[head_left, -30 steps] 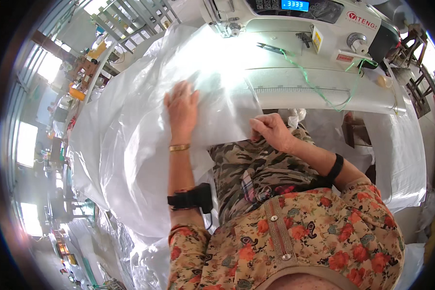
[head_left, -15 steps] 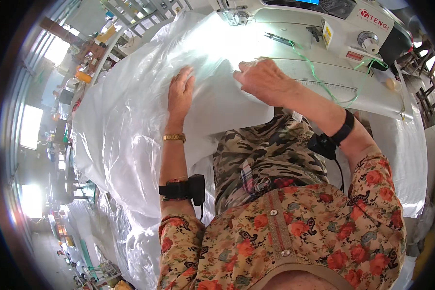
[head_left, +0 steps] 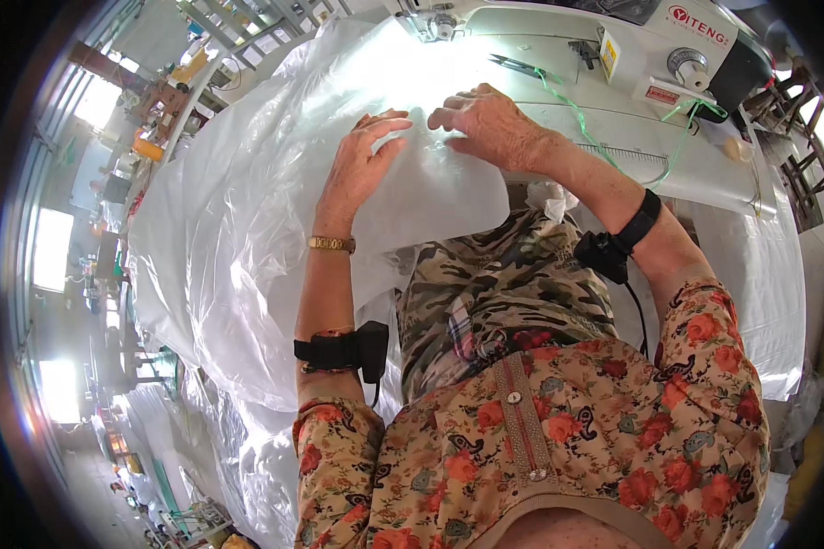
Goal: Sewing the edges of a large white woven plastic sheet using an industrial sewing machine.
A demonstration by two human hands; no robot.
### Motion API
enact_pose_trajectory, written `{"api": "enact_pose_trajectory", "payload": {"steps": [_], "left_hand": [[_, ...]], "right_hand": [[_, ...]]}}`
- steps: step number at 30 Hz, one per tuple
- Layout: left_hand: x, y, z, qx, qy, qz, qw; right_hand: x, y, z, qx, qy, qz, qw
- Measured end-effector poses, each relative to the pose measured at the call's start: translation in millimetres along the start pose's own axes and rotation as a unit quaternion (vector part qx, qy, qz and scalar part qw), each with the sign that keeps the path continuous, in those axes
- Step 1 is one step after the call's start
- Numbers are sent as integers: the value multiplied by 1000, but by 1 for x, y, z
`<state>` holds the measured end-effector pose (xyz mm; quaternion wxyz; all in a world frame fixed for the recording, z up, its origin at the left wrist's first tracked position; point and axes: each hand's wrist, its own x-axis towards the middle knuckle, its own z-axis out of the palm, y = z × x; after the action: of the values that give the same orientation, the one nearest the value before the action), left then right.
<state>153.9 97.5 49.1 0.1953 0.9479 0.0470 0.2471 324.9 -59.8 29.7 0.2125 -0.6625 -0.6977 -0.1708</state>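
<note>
A large translucent white plastic sheet [head_left: 238,201] spreads in wrinkled folds over the table and hangs down toward my lap. My left hand [head_left: 362,165] is over the sheet, its fingers stretched toward the right and the thumb apart from them. Facing it, my right hand [head_left: 494,128] has bent fingers near the sheet's right part, with a gap between thumb and forefinger and nothing visible held there. Bright light washes out the sheet just beyond both hands. Beyond them is the needle area of a white sewing machine [head_left: 441,27].
Dark thread snips [head_left: 515,64] lie on the machine table, right of the needle area. Green cord [head_left: 579,119] trails from them toward a printed ruler scale [head_left: 627,156]. A machine handwheel [head_left: 691,69] stands at the upper right. A cluttered workbench [head_left: 188,101] lies far left.
My left hand has turned and its fingers have swung right, toward the other hand. My right hand has loosened from a closed grip and shifted slightly away from me. The view has shifted a little.
</note>
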Motion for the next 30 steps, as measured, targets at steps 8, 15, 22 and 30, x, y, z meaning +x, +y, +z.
{"api": "enact_pose_trajectory", "payload": {"steps": [8, 15, 22, 30], "left_hand": [[3, -9, 9, -78, -42, -116, 989], [-1, -15, 15, -93, -6, -89, 992], [21, -3, 21, 4, -34, -51, 998], [30, -2, 26, -46, 45, -51, 997]], "right_hand": [[1, -1, 5, -52, -26, -78, 995], [3, 13, 8, -36, 53, -46, 997], [5, 16, 5, 17, 77, -27, 996], [-7, 21, 10, 186, 74, 199, 959]]}}
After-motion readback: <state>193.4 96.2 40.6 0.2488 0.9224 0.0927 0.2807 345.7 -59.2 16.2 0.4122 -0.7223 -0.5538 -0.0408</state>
